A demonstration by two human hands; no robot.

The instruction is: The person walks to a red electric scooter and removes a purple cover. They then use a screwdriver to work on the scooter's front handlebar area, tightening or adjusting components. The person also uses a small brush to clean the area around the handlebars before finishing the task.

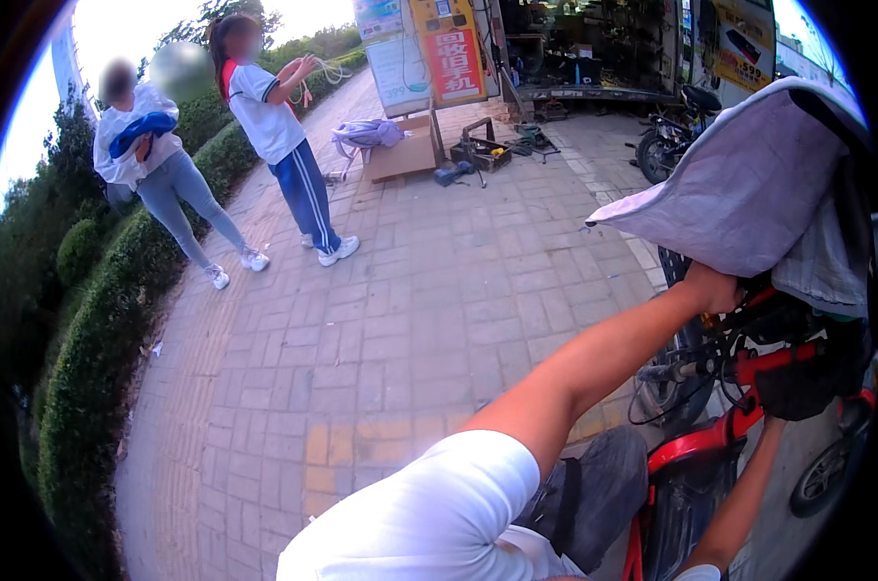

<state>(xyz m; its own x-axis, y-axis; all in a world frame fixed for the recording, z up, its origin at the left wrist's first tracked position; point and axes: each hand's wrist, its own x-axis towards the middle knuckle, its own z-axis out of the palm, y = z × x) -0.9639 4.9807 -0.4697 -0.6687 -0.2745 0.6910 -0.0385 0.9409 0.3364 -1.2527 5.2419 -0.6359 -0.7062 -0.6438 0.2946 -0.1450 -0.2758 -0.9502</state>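
Note:
My left hand (713, 289) reaches far forward to the front of a red scooter or e-bike (695, 443). Its fingers curl in beneath a grey-lilac cloth cover (720, 203), whose edge hides what they grip. The cover spreads over the handlebar area, its near corner jutting out to the left. Behind that hand are black cables and a handlebar part (686, 370). My right forearm rises from the lower edge, and my right hand (776, 422) is at a black shape (797, 387) against the red frame. Its fingers cannot be made out.
Two people (168, 165) (274, 126) stand on the brick pavement by the hedge (119, 329); one handles pale cord (327, 73). Ahead are a cardboard box (405, 155), a tool tray (482, 150), signboards (448, 53) and a parked bike (662, 145) near an open shop.

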